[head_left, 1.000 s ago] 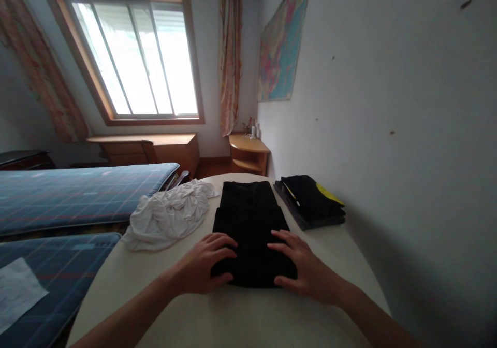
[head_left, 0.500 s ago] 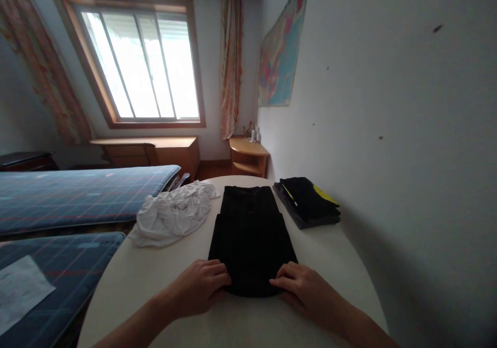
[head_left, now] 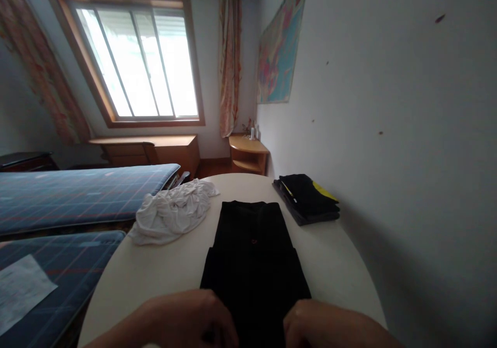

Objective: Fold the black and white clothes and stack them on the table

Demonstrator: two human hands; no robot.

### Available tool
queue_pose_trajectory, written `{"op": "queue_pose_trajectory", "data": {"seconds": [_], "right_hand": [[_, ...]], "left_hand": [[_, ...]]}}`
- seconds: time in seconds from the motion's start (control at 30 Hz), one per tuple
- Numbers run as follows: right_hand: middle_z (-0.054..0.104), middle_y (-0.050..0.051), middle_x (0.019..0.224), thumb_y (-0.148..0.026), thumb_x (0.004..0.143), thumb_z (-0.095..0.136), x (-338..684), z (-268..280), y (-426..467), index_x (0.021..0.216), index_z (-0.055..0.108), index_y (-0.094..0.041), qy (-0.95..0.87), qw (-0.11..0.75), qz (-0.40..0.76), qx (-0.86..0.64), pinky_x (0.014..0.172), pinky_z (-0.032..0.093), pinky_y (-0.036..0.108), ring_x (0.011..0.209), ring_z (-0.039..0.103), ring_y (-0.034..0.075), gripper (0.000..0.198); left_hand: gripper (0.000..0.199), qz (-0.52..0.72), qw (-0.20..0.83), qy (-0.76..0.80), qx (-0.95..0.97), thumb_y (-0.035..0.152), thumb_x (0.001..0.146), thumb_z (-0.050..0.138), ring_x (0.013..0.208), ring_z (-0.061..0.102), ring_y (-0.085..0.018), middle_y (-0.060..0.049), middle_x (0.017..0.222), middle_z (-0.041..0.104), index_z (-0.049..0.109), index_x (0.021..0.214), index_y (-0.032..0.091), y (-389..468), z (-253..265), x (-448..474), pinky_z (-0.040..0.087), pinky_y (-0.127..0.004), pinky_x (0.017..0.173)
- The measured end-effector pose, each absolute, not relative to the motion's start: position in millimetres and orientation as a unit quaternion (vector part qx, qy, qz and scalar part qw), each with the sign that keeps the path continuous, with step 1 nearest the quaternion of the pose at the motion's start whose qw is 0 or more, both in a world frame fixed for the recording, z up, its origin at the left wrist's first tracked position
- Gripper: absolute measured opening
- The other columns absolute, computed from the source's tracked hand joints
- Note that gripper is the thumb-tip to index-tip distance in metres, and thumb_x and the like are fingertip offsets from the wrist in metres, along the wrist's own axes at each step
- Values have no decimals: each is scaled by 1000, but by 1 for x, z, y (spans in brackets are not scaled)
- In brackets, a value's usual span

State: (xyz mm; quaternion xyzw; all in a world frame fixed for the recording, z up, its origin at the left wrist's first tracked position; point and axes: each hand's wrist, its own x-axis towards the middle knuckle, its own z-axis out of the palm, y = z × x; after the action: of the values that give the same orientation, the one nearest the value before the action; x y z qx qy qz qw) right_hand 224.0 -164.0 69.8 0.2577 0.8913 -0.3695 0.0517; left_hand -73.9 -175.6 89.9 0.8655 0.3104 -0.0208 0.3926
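Observation:
A black shirt (head_left: 254,270), folded into a narrow strip with a small red mark on it, lies on the pale round table (head_left: 349,275). Near the bottom of the view, my left hand (head_left: 194,317) curls its fingers at the shirt's left near edge. On the opposite side my right hand (head_left: 314,322) has its fingers bent in and gripping the right near edge. The fingertips of both hands and the shirt's nearest end are partly out of sight.
A crumpled white cloth (head_left: 174,211) lies at the table's left. Folded dark clothes (head_left: 308,198) with a yellow patch are stacked at the right, near the wall (head_left: 407,182). Beyond the left edge stand plaid mattresses (head_left: 77,192), one bearing a sheet of paper (head_left: 25,291).
Both hands have come closer to me, drawing the black shirt along the table. Its far end now lies farther from the table's back edge. The white cloth and the stack stayed put.

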Motion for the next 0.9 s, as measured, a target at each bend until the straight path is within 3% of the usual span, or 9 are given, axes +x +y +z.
{"op": "queue_pose_trajectory", "data": {"seconds": [0.07,0.17,0.3,0.4,0.53,0.7,0.83,0.9], "right_hand": [[71,1,81,-25,81,66,221,81,-150,93,79,-23,877,-14,-358,320,63,46,21,70,64,14,18],[71,6,107,-32,86,64,216,87,-126,115,72,-22,847,-131,-291,425,86,49,27,95,66,19,32],[64,14,127,-42,85,67,211,73,-96,127,65,-16,830,-145,-203,500,105,40,40,118,56,28,50],[66,13,122,-50,84,67,207,62,-83,117,69,-16,826,-110,-198,516,103,41,42,115,57,30,47],[69,12,112,-48,81,70,205,58,-76,105,70,-16,813,-106,-215,530,95,45,36,107,61,28,40],[72,7,103,-45,79,70,204,62,-77,106,67,-20,809,-86,-248,526,79,47,30,91,67,23,37],[73,11,101,-57,77,69,202,71,-77,109,68,-20,805,-24,-208,556,77,47,35,93,68,29,49],[73,10,103,-51,77,71,202,78,-76,113,68,-21,818,-5,-252,517,78,48,34,94,68,28,47]], "left_hand": [[32,47,347,360,865,21,83,64,92,69,-18,-1,106,73,69,115,28,-154,93,-74,52,-24,80],[42,125,242,419,866,27,84,65,117,60,-23,-6,128,64,61,126,25,-120,88,-76,44,-35,104],[56,79,200,452,865,39,80,70,114,60,-28,-11,125,64,58,132,20,-88,75,-77,46,-40,101],[55,45,179,464,866,41,76,74,107,62,-29,-9,114,68,62,125,20,-80,69,-72,47,-41,96],[43,14,167,479,862,40,74,74,101,64,-28,-8,104,70,66,111,20,-77,67,-64,49,-36,88],[37,-22,185,490,852,38,73,74,89,66,-25,-6,100,70,64,104,20,-72,68,-60,49,-31,74],[42,-21,203,483,852,46,75,71,83,67,-26,-6,95,70,61,107,21,-70,72,-57,48,-31,68],[43,-11,226,472,852,46,76,72,83,67,-25,-5,95,70,61,109,21,-71,73,-56,48,-30,68]]}}
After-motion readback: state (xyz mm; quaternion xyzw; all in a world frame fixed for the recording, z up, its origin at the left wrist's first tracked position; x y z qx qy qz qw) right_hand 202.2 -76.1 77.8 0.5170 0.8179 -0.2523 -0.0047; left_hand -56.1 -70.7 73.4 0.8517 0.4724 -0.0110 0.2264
